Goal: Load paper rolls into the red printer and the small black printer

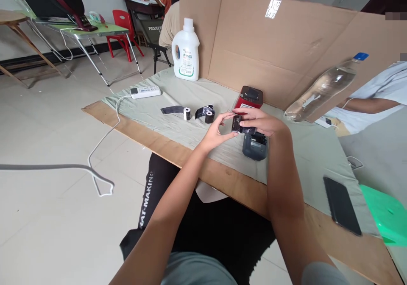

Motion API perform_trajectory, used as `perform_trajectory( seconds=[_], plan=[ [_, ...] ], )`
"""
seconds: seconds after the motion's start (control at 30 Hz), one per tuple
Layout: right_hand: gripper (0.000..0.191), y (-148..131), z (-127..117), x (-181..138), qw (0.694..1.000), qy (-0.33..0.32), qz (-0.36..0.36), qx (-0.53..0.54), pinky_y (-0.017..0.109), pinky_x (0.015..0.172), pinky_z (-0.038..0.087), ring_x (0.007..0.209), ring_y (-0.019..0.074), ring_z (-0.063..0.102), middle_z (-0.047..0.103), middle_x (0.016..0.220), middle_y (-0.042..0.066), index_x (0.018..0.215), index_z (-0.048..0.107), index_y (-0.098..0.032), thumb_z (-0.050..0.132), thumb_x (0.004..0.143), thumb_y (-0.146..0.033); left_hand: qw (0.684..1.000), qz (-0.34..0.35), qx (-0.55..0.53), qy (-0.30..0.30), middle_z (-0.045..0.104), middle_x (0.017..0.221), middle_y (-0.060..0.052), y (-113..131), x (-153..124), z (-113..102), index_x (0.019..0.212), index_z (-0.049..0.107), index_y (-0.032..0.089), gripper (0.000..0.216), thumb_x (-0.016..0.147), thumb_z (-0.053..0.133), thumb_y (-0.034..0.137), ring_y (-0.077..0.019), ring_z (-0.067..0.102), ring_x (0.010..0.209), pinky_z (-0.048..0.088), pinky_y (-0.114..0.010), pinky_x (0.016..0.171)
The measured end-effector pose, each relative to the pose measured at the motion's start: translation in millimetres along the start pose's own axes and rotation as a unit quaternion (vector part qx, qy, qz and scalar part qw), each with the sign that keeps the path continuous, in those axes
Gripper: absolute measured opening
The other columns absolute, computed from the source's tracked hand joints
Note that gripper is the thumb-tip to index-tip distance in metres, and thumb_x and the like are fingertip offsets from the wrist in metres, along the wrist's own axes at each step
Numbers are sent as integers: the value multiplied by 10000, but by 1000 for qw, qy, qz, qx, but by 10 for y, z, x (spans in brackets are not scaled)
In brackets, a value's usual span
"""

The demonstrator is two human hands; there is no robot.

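Note:
My left hand [218, 133] and my right hand [262, 121] meet over the table, their fingers closed around a small dark roll [236, 124]. The left thumb and fingers pinch its left end, while the right fingers lie over its other side and hide part of it. Right below the roll sits a dark label printer [254, 147], its top partly covered by my right hand. A red and black device [249, 96] stands just behind my hands. To the left lie a black-and-white roll [187, 114] with a dark strip pulled out and more dark rolls [209, 117].
A white detergent bottle [186, 54] and a power strip [145, 91] stand at the back left. A cardboard panel [254, 34] closes the rear. A clear plastic bottle [324, 90] leans at the right, near another person's arm [375, 104]. A black phone [342, 205] lies at front right.

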State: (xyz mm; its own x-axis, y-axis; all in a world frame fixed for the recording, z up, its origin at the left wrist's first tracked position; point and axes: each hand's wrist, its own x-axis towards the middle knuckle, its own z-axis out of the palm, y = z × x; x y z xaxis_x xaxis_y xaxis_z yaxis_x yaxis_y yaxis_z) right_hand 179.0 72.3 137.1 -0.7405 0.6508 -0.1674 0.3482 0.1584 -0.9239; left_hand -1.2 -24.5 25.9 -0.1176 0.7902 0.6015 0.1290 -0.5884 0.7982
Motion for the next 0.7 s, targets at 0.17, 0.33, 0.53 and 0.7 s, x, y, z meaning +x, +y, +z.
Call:
perform_trajectory(
  seconds=[0.17,0.33,0.53,0.7],
  plan=[
    [501,33,2,69,997,38,9,-65,382,695,558,686,191,650,717,878,34,1232,715,-235,833,747,-272,998,-17,35,47,626,1429,-135,-57,6,-11,1360,543,241,683,800,827,509,-276,611,1343,467,-376,1078],
    [306,-52,100,72,989,84,-11,-125,368,674,497,603,170,572,643,745,-10,1035,694,-264,800,749,-235,994,1,90,67,640,1403,-137,-113,8,-18,1385,556,244,709,800,819,547,-290,617,1318,481,-405,1076],
    [311,-124,379,46,987,70,-50,-136,320,673,446,680,167,578,626,753,-36,1038,596,-266,780,789,-249,983,53,160,74,613,1443,-129,-186,-14,-25,1514,462,274,810,835,789,570,-296,599,1329,467,-447,1130],
    [210,-47,435,131,991,106,-49,-70,311,651,456,610,148,544,619,724,-34,1001,551,-253,661,833,-191,975,62,202,73,659,1350,-118,-159,-26,-33,1326,655,252,518,906,718,547,-266,604,1302,475,-406,1125]
  ],
)
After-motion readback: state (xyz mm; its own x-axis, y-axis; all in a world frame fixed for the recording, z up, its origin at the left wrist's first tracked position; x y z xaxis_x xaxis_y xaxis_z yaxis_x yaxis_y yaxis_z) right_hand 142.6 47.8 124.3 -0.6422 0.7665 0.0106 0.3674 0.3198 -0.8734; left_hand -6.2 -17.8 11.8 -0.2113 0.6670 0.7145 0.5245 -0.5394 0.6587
